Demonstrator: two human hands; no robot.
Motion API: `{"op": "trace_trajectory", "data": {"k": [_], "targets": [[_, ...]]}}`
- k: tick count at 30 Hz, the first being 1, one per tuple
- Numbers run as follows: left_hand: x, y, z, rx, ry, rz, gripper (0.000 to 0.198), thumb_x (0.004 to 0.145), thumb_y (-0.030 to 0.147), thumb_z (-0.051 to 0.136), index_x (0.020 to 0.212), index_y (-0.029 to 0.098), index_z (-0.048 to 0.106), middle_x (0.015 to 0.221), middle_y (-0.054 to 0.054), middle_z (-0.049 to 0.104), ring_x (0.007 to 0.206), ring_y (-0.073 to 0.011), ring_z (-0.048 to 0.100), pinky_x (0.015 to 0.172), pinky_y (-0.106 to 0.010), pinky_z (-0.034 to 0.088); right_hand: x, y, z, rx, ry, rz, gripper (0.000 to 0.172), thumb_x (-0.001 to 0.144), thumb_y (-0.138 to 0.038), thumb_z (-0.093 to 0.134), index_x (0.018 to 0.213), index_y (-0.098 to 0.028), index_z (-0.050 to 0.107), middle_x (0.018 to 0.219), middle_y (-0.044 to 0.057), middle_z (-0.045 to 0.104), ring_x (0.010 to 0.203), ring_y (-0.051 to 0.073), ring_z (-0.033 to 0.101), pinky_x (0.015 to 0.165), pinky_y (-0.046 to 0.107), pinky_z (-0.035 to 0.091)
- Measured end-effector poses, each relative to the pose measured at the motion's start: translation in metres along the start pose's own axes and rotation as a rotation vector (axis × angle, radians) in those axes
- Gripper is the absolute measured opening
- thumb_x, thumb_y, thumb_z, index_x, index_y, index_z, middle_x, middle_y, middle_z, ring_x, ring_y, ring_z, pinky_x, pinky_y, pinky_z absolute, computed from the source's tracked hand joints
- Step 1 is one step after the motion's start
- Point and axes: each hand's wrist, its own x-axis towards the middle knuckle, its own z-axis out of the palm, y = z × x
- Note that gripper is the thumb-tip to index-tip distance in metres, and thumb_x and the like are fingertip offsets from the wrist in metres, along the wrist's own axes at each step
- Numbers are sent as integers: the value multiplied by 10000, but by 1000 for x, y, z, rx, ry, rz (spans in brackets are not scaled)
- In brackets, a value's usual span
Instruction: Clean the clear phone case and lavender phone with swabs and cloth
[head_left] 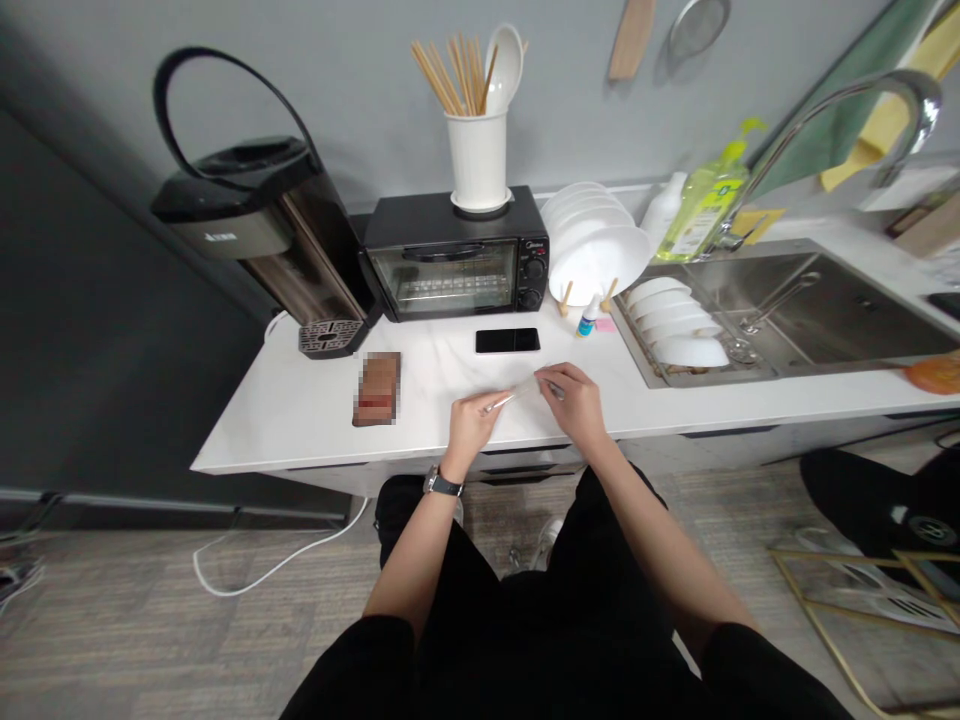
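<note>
Over the front of the white counter (pixel 442 365), both hands grip a thin, clear flat piece (pixel 520 390), its exact kind too small to tell. My left hand (pixel 472 425) pinches its left end, fingers closed. At its right end my right hand (pixel 574 400) is also closed, with something dark and shiny showing by the fingers. Just beyond the hands lies a black phone (pixel 508 341), screen up. A small spray bottle (pixel 589 317) with a blue label stands to the right, beside a pink piece (pixel 604 325). Farther left, a brown blurred rectangular item (pixel 377 388) lies flat.
A toaster oven (pixel 457 265) stands at the back, bearing a white utensil holder (pixel 478 160). Left of it is a tall dark dispenser (pixel 300 240). Racked plates (pixel 596 258) and a steel sink (pixel 810 310) with bowls (pixel 690 350) are on the right.
</note>
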Motion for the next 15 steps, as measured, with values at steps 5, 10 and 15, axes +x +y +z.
{"op": "trace_trajectory", "data": {"k": [5, 10, 15], "targets": [[0, 2, -3, 32, -19, -32, 260, 926, 76, 633, 998, 208, 845, 992, -32, 843, 851, -196, 799, 842, -297, 636, -17, -40, 33, 75, -128, -144, 256, 1009, -182, 580, 1135, -254, 791, 1076, 96, 739, 1009, 240, 711, 915, 405, 616], [1, 4, -5, 62, -52, -36, 343, 869, -7, 583, 951, 197, 846, 918, -22, 840, 850, -185, 790, 842, -274, 624, -24, -50, 40, 126, -160, -164, 247, 1017, -182, 584, 1138, -264, 783, 1104, 87, 747, 1024, 234, 714, 930, 419, 619], [1, 3, -2, 2, -24, -27, 210, 967, 183, 677, 1085, 238, 842, 1085, -34, 832, 962, -216, 808, 896, -324, 648, -12, -20, 14, 62, -85, -62, 235, 1020, -240, 584, 1107, -259, 802, 1033, 84, 747, 976, 236, 721, 892, 402, 618]]}}
